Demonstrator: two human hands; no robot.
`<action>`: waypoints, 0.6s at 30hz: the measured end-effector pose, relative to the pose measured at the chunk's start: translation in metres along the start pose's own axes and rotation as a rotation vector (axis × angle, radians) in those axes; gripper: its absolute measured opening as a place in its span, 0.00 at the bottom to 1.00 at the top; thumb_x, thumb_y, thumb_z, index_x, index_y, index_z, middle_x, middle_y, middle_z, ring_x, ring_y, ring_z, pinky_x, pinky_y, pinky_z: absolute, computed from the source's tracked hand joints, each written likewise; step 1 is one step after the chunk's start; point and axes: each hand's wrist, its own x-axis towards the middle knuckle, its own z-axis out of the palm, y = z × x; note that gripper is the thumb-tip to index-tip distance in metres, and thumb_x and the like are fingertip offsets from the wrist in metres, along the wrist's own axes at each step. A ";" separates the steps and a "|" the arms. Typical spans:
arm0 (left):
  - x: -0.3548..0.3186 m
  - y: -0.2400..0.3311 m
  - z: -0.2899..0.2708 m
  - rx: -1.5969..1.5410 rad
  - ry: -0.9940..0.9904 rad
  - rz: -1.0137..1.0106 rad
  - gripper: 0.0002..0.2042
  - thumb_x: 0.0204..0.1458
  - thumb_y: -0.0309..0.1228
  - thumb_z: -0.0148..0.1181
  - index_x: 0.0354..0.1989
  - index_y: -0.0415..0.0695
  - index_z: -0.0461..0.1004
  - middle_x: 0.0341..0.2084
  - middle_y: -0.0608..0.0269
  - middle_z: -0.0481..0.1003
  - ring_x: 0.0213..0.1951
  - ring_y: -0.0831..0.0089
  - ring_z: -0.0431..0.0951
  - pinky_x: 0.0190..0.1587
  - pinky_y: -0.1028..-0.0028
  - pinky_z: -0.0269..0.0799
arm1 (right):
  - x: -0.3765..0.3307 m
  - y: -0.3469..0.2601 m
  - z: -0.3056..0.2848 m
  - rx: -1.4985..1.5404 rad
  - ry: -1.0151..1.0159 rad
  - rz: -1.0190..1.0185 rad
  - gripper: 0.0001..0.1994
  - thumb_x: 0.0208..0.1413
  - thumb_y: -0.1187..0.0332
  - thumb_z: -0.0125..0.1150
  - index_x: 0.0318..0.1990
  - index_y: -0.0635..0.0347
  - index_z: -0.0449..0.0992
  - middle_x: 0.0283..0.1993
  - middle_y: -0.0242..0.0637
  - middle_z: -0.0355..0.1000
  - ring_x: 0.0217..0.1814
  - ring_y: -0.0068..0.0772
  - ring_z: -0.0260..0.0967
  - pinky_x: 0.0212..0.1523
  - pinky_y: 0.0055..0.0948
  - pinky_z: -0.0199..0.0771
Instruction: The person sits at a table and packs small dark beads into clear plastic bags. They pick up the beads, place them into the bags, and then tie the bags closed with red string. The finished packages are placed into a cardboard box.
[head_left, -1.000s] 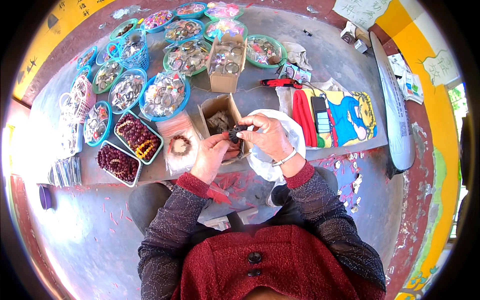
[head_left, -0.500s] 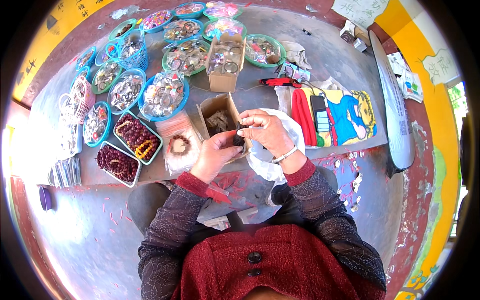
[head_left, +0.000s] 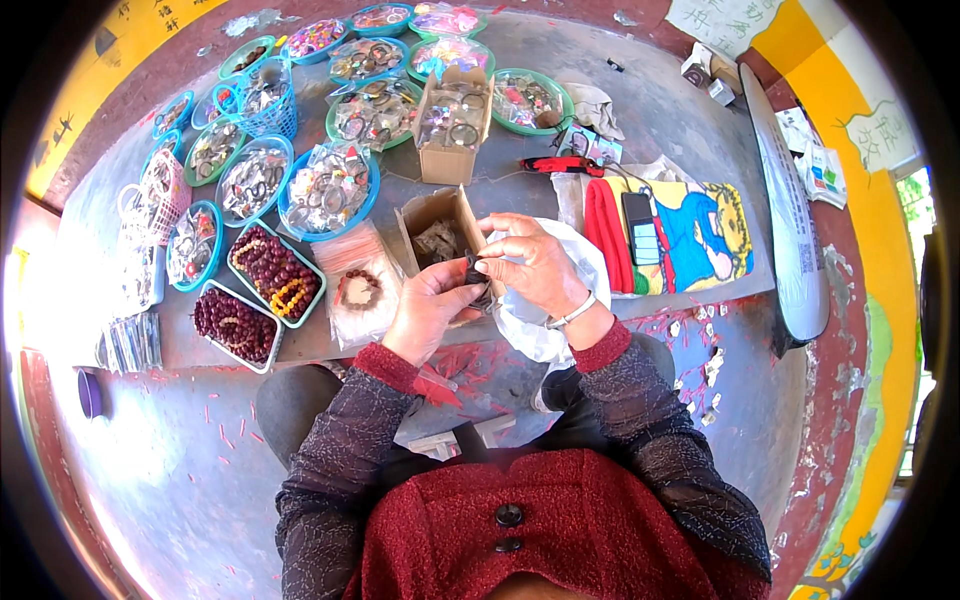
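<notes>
My left hand (head_left: 428,312) and my right hand (head_left: 535,268) meet over the near right side of an open cardboard box (head_left: 455,208). Between them is a small dark piece (head_left: 475,270), pinched by the thumbs and fingers of both; its exact kind is too small to make out. Crumpled brownish material (head_left: 436,243) lies inside the box. Under my right hand spreads a white plastic bag (head_left: 522,332). Left of my left hand, a brown bead bracelet (head_left: 358,290) rests on a stack of clear plastic packets (head_left: 362,326).
Two trays of dark red bead strings (head_left: 275,272) stand at the left. Behind them are several baskets of small packaged goods (head_left: 328,190) and a fuller cardboard box (head_left: 445,165). At the right, a phone (head_left: 637,212) lies on a folded colourful towel (head_left: 700,235).
My fingers have shifted slightly around the dark piece, which now sits a little higher and shows less below the fingertips. The surroundings look the same.
</notes>
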 end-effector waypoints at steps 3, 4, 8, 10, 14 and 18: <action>0.000 0.000 -0.002 -0.098 0.003 -0.013 0.12 0.53 0.21 0.51 0.46 0.37 0.67 0.35 0.63 0.73 0.34 0.76 0.75 0.33 0.78 0.76 | 0.002 -0.004 0.000 -0.017 0.001 -0.036 0.10 0.41 0.63 0.66 0.31 0.57 0.78 0.45 0.40 0.71 0.53 0.43 0.63 0.52 0.37 0.63; 0.000 -0.001 -0.003 -0.135 -0.002 -0.019 0.12 0.53 0.22 0.50 0.46 0.36 0.67 0.35 0.62 0.73 0.34 0.75 0.75 0.33 0.77 0.76 | 0.002 -0.003 -0.001 0.016 0.005 -0.006 0.10 0.41 0.63 0.66 0.31 0.57 0.78 0.45 0.40 0.71 0.53 0.43 0.63 0.52 0.36 0.63; -0.001 -0.001 -0.004 -0.194 -0.053 -0.004 0.12 0.56 0.26 0.46 0.47 0.35 0.66 0.37 0.61 0.72 0.35 0.73 0.75 0.34 0.72 0.77 | 0.001 -0.001 -0.002 0.090 -0.001 0.083 0.10 0.41 0.63 0.66 0.30 0.57 0.77 0.45 0.38 0.71 0.54 0.42 0.62 0.53 0.36 0.63; -0.001 -0.003 -0.005 -0.191 -0.048 0.004 0.13 0.57 0.28 0.45 0.48 0.35 0.66 0.38 0.61 0.72 0.35 0.73 0.75 0.35 0.71 0.77 | 0.001 -0.003 -0.002 0.092 -0.012 0.096 0.09 0.41 0.64 0.66 0.29 0.57 0.77 0.45 0.38 0.71 0.54 0.42 0.62 0.53 0.36 0.62; 0.000 -0.008 -0.006 -0.058 -0.013 0.034 0.15 0.58 0.29 0.43 0.50 0.34 0.65 0.38 0.61 0.71 0.37 0.76 0.73 0.34 0.77 0.77 | 0.002 -0.005 -0.003 0.057 -0.044 0.060 0.08 0.40 0.65 0.66 0.28 0.57 0.77 0.46 0.38 0.70 0.55 0.42 0.61 0.53 0.36 0.62; 0.000 -0.009 -0.005 0.020 -0.011 0.070 0.15 0.59 0.31 0.42 0.50 0.35 0.65 0.37 0.61 0.71 0.35 0.76 0.73 0.31 0.79 0.76 | 0.001 -0.005 -0.005 0.040 -0.120 -0.013 0.08 0.38 0.67 0.66 0.28 0.58 0.76 0.48 0.39 0.69 0.57 0.42 0.59 0.53 0.36 0.61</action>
